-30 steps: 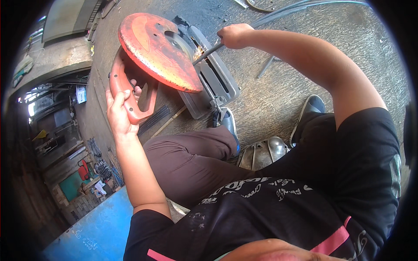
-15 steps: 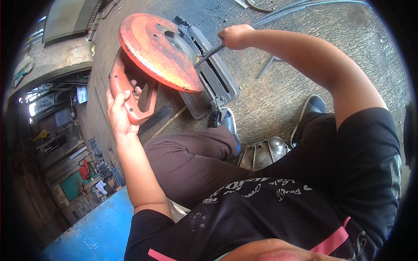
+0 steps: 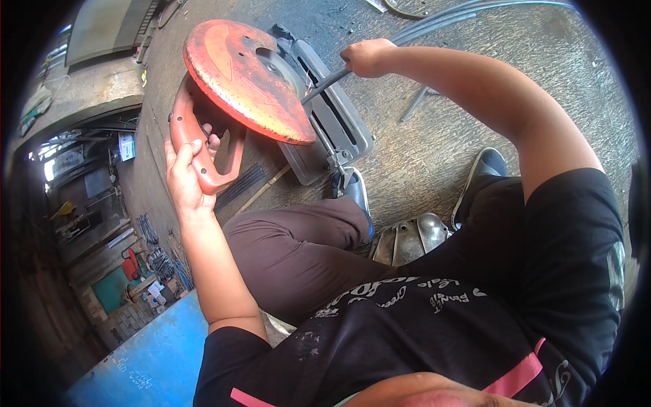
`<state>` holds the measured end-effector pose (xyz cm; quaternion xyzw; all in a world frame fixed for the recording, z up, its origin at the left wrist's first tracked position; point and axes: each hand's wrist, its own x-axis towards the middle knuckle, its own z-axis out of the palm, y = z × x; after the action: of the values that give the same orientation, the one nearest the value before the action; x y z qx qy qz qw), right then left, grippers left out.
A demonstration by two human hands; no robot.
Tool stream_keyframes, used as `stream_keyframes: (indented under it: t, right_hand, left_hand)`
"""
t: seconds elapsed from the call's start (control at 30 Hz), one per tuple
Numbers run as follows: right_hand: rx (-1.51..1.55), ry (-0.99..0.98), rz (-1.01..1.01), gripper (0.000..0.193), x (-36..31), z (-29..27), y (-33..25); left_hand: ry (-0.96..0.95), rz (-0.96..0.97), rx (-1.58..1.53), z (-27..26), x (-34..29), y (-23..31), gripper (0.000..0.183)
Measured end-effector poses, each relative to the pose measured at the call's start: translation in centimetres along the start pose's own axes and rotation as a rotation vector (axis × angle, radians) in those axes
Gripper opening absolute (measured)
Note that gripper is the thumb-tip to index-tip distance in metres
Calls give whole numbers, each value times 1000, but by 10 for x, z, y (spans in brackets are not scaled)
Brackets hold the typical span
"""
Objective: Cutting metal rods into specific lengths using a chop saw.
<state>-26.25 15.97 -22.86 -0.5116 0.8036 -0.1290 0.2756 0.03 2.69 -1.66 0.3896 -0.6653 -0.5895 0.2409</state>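
Note:
An orange-red cut-off saw, its round blade guard (image 3: pixel 247 81) scuffed and worn, stands before me on a grey base (image 3: pixel 349 129). My left hand (image 3: pixel 186 169) is wrapped round the saw's loop handle (image 3: pixel 190 139). Part of the grey cutting disc (image 3: pixel 272 62) shows beside the guard. In my right hand (image 3: pixel 366 57), closed in a fist, are thin metal rods (image 3: pixel 332 78). Their near ends lie across the base by the disc, where the guard hides the tips. The far ends run off to the upper right.
A short rod piece (image 3: pixel 415 103) lies on the rough floor right of the saw. Dark rods (image 3: pixel 244 183) lie on the floor behind the handle. A blue panel (image 3: pixel 142 359) is at lower left, and shelving with coiled wire (image 3: pixel 161 263) stands at left. My shoes flank a metal part (image 3: pixel 410 241).
Small sparks or bright specks at the disc by the rods no longer show. Both hands stay in nearly the same place.

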Motion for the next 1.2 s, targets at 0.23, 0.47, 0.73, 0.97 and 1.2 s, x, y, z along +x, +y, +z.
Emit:
stream_keyframes:
  t: [0.23,0.47,0.73,0.97,1.2]
  right_hand:
    - [-2,-11,-21,25,-4,-1,-1]
    - [-3,-10,-24,24,-5,-1,0]
    - [22,-7,-24,24,-5,-1,0]
    - [-18,-18,-51,24,-7,-1,0]
    - [14,-76,-21,31,-7,-4,-1]
  left_hand:
    - [3,36,-7,1,1,-1,52]
    - [-9,-18,0,-3,2,-1,51]
    - [-7,-13,-8,-6,3,-3,50]
    - [2,10,0,0,2,-1,52]
    - [-5,16,-18,3,2,0,52]
